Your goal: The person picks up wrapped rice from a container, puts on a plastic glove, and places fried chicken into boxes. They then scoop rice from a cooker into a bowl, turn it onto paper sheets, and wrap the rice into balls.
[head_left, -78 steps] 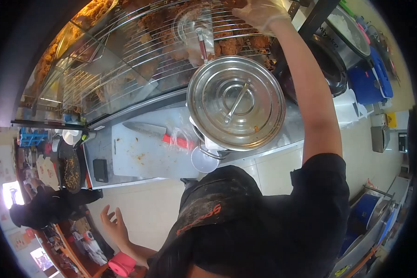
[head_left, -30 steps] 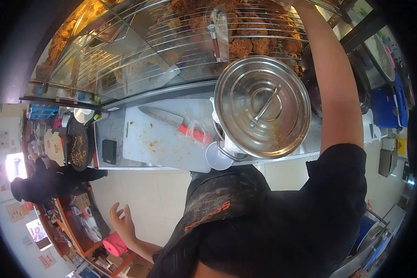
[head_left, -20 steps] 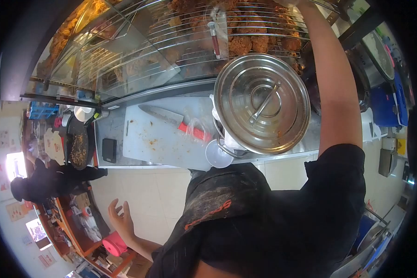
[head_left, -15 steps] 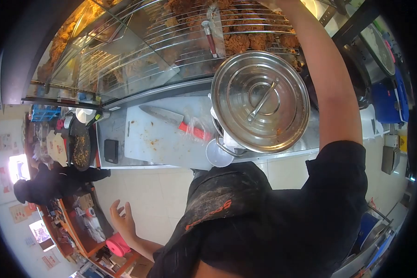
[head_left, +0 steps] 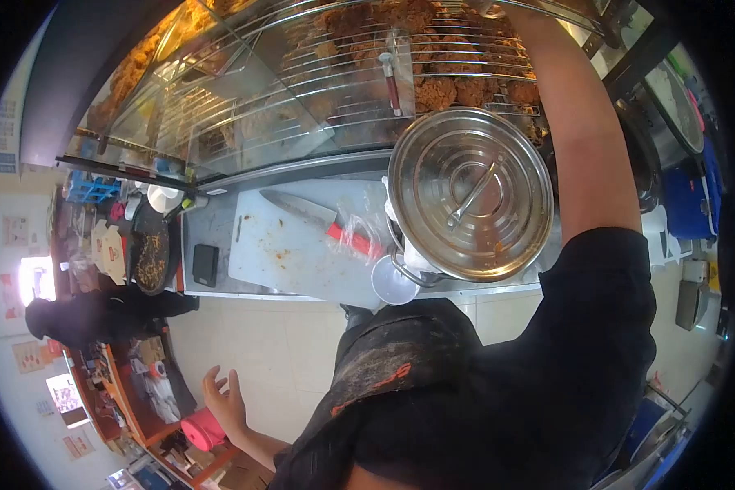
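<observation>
My right arm stretches up into the glass display cabinet, and my right hand (head_left: pixel 506 10) is at the top edge of the view over the wire racks, its fingers mostly cut off. Pieces of fried chicken (head_left: pixel 437 94) lie on the racks just below it. Away from the counter, my left hand (head_left: pixel 225 398) hangs over the floor with its fingers apart and nothing in it. Below the cabinet, a large steel pot with a lid (head_left: pixel 445 196) stands on the counter. A knife with a red handle (head_left: pixel 298 207) rests on the white cutting board (head_left: pixel 257 249), beside crumpled clear plastic.
A small white bowl (head_left: pixel 394 282) sits by the pot at the counter's front edge. To the left are a black box-like object (head_left: pixel 205 265) and a dark tray with crumbs (head_left: pixel 150 257). A person in black (head_left: pixel 110 314) stands at the far left. Glass panes (head_left: pixel 245 122) front the cabinet.
The view has shifted slightly, so the counter and cabinet appear a little lower and further right. My right arm is still inside the cabinet, and my left hand remains open and lowered.
</observation>
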Demonstrator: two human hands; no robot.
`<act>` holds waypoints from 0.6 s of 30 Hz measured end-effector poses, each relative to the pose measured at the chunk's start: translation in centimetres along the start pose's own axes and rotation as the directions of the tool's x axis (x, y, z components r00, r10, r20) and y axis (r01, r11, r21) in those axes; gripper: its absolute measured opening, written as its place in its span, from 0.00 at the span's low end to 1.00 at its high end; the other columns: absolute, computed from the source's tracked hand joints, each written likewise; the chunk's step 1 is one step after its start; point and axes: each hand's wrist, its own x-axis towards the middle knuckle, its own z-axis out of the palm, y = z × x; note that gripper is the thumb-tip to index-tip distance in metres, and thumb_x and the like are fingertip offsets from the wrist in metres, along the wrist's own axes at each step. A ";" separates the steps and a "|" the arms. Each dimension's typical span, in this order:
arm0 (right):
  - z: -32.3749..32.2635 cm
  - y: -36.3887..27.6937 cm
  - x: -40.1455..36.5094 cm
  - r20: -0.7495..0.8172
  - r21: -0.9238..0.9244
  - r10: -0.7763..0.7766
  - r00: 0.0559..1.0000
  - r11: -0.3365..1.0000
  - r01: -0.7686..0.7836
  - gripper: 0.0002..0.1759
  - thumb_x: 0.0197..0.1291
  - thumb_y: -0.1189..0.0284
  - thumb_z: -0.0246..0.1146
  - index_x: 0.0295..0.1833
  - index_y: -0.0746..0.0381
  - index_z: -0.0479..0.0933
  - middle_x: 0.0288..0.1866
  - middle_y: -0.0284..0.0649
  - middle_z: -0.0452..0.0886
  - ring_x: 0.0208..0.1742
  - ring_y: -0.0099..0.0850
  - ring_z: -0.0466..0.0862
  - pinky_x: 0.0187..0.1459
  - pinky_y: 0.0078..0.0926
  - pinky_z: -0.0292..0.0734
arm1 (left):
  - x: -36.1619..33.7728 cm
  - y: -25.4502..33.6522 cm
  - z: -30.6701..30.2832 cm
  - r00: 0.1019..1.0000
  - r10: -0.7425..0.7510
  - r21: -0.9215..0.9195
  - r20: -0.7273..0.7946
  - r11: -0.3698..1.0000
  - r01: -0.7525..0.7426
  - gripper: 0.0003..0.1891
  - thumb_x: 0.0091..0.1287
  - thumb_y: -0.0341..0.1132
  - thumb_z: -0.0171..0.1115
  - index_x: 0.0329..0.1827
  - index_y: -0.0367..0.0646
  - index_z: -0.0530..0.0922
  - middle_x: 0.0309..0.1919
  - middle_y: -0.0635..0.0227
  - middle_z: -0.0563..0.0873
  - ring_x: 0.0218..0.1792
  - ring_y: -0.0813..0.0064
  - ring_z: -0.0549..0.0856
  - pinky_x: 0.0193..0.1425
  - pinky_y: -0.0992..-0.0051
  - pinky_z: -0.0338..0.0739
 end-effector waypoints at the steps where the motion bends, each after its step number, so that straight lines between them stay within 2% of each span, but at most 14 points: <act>1: 0.1 0.0 0.2 -0.005 -0.007 0.002 1.000 1.000 -0.003 0.18 0.67 0.64 0.61 0.58 0.62 0.79 0.60 0.43 0.83 0.59 0.37 0.83 0.57 0.36 0.81 | 0.3 -0.6 0.0 1.000 0.005 0.000 -0.006 1.000 -0.005 0.18 0.67 0.36 0.69 0.58 0.41 0.78 0.52 0.61 0.81 0.45 0.67 0.83 0.39 0.71 0.79; 11: 1.7 1.1 0.4 -0.050 -0.093 0.010 0.999 0.996 -0.015 0.18 0.66 0.65 0.61 0.58 0.62 0.79 0.60 0.42 0.83 0.59 0.37 0.84 0.57 0.35 0.82 | 1.5 -2.1 0.4 0.999 -0.036 -0.009 0.023 0.999 0.036 0.19 0.68 0.37 0.69 0.58 0.39 0.78 0.54 0.59 0.81 0.47 0.64 0.84 0.39 0.71 0.80; 18: 2.9 1.5 0.9 -0.090 -0.145 0.022 0.996 0.989 -0.035 0.18 0.66 0.66 0.62 0.58 0.62 0.79 0.60 0.41 0.83 0.59 0.37 0.84 0.57 0.35 0.82 | 4.1 -2.6 0.7 0.996 0.077 -0.051 0.038 0.996 -0.075 0.19 0.69 0.37 0.68 0.59 0.40 0.78 0.55 0.60 0.82 0.47 0.64 0.84 0.41 0.69 0.80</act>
